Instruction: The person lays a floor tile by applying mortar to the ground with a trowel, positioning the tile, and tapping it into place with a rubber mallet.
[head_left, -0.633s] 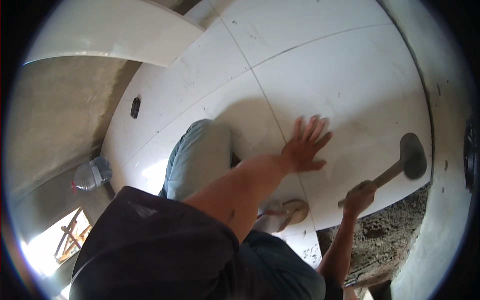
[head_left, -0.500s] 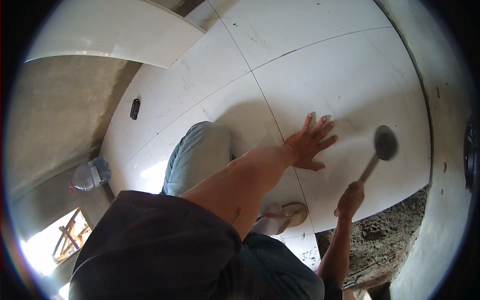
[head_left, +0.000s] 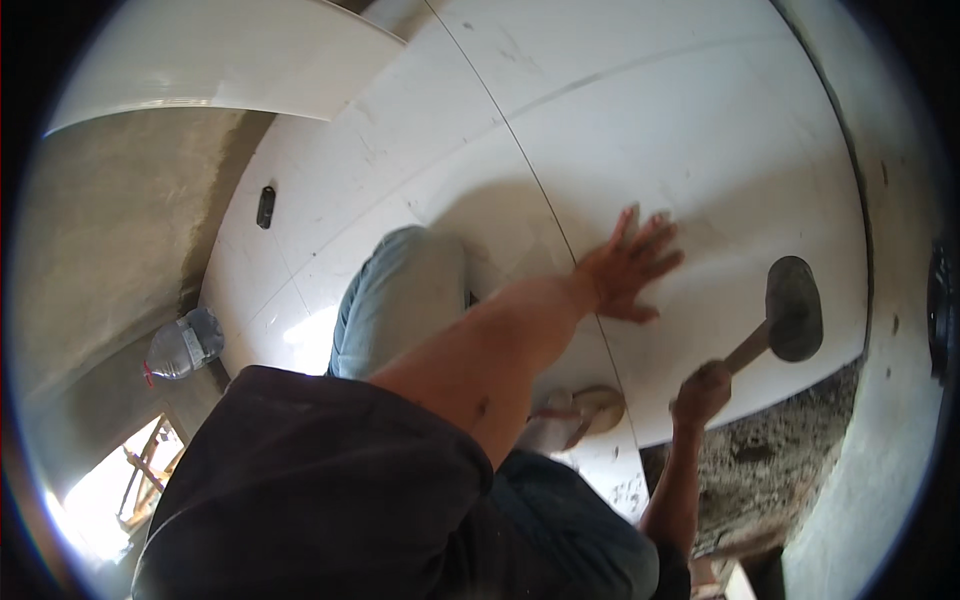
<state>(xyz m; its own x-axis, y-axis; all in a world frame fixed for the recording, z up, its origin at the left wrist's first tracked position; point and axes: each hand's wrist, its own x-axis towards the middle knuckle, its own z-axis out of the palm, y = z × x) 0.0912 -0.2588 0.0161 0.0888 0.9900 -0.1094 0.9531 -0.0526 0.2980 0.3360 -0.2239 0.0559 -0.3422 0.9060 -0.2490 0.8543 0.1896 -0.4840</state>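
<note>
My left hand (head_left: 630, 270) lies with fingers spread on a large white floor tile (head_left: 720, 180), just right of a tile joint. In my right hand (head_left: 703, 393) is the wooden handle of a rubber mallet (head_left: 794, 308), the fingers wrapped round it. The mallet's dark head hangs over the right part of the same tile, close to the wall side. Whether the head touches the tile I cannot tell.
Bare rough mortar (head_left: 770, 465) borders the tile at lower right, beside the grey wall (head_left: 890, 400). A small black object (head_left: 266, 207) lies on tiles at left. A large plastic bottle (head_left: 186, 344) stands in the left corner. A white panel (head_left: 230, 60) juts in at upper left.
The mallet head has shifted slightly right and down and looks larger, nearer the camera. My left hand stays spread on the tile. The whole view has tilted a little.
</note>
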